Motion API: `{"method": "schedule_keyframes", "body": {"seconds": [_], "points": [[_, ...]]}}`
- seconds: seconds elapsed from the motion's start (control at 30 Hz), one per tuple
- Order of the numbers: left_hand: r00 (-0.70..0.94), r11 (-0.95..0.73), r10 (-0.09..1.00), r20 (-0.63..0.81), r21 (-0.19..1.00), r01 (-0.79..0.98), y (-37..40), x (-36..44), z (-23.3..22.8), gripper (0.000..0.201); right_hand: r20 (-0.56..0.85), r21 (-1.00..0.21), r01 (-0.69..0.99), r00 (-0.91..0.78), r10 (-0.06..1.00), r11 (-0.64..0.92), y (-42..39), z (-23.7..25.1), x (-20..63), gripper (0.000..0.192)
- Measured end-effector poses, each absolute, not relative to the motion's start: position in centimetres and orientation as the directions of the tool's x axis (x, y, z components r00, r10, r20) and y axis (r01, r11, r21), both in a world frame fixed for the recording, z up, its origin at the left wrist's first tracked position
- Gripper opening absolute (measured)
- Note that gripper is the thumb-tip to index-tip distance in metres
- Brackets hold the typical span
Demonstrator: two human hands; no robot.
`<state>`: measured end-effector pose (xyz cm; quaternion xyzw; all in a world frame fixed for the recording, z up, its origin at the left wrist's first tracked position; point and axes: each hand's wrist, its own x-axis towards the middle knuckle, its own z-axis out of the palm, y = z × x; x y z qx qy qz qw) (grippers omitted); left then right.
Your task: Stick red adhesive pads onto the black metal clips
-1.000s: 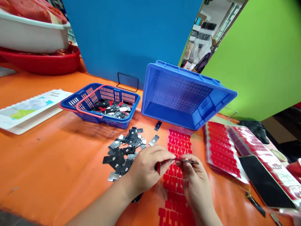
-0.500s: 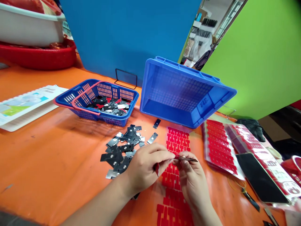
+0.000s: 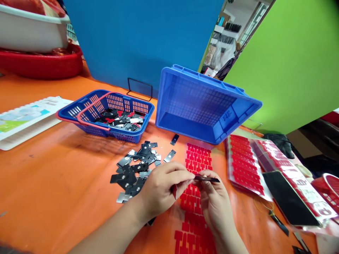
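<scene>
My right hand pinches a thin dark metal plate, seen nearly edge-on, between thumb and fingers. At the plate's left end the fingertips of my left hand press close against it. A red sticker piece pokes out from under the curled left fingers; how far it reaches inside the hand is hidden. Beneath both hands runs a clear sheet of red T-shaped stickers. To the left of my left hand lies a loose pile of black and silver metal plates, partly covered by my forearm.
A blue basket with a pink handle holds plates, some bearing red pieces. A blue crate lies tipped on its side behind the sheet. On the right are more red sticker sheets, a phone and a cutter.
The plate has turned slightly, so its dark face shows a little more. Both hands keep their grip, and the whole view has shifted a little.
</scene>
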<state>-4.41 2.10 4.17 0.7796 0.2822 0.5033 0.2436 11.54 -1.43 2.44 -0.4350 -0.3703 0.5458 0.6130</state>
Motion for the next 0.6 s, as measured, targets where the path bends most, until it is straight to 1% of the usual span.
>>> {"method": "schedule_keyframes", "body": {"seconds": [0.17, 0.27, 0.33, 0.43, 0.5, 0.6], "points": [[0.34, -0.706, 0.7, 0.627, 0.68, 0.198, 2.1, -4.3, 4.2, 0.028, -0.01, -0.957, -0.288, 0.164, 0.986, 0.038, -1.5, 2.1, 11.8, 0.012], [0.333, -0.705, 0.703, 0.628, 0.679, 0.205, 2.1, -4.2, 4.3, 0.028, 0.023, -0.977, -0.202, 0.203, 0.979, 0.065, -1.5, 1.9, 12.1, 0.014], [0.331, -0.697, 0.712, 0.62, 0.683, 0.219, 2.1, -4.2, 4.2, 0.028, 0.037, -0.994, -0.089, 0.241, 0.97, 0.06, -1.6, 2.1, 12.2, 0.015], [0.367, -0.673, 0.732, 0.574, 0.693, 0.257, 2.2, -4.2, 4.1, 0.027, 0.08, -0.986, 0.162, 0.31, 0.947, 0.03, -1.8, 2.6, 12.3, 0.015], [0.397, -0.663, 0.739, 0.544, 0.693, 0.284, 2.2, -4.1, 3.9, 0.026, 0.173, -0.943, 0.327, 0.326, 0.929, 0.06, -2.1, 2.9, 12.2, 0.014], [0.409, -0.666, 0.737, 0.538, 0.68, 0.306, 2.3, -4.0, 3.6, 0.025, 0.339, -0.844, 0.509, 0.257, 0.905, 0.171, -2.3, 3.3, 12.2, 0.01]]}}
